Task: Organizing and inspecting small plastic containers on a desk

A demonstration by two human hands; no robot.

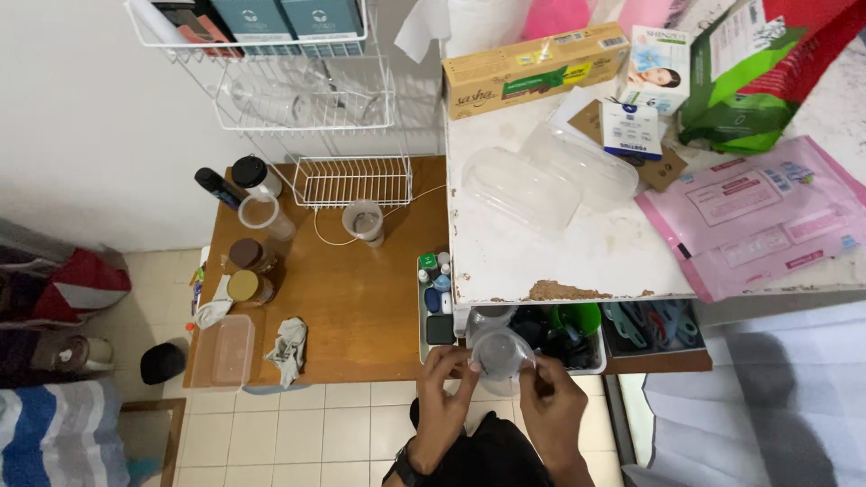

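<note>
Both my hands hold a small clear plastic cup [499, 354] in front of me, just below the edge of a white shelf [550, 257]. My left hand [444, 397] grips the cup's left side, and a dark watch sits on that wrist. My right hand [552, 406] pinches the cup's right rim. Behind the cup a white tray [591, 365] holds dark and green items. A wooden table [361, 289] lies to the left.
On the table stand several jars [251, 271], a clear cup [363, 221], a wire basket [352, 180], a clear box [232, 350] and a crumpled cloth [289, 345]. The white shelf carries clear lids [523, 185], boxes, a pink packet [758, 216] and a green bag [758, 72]. Tiled floor is below.
</note>
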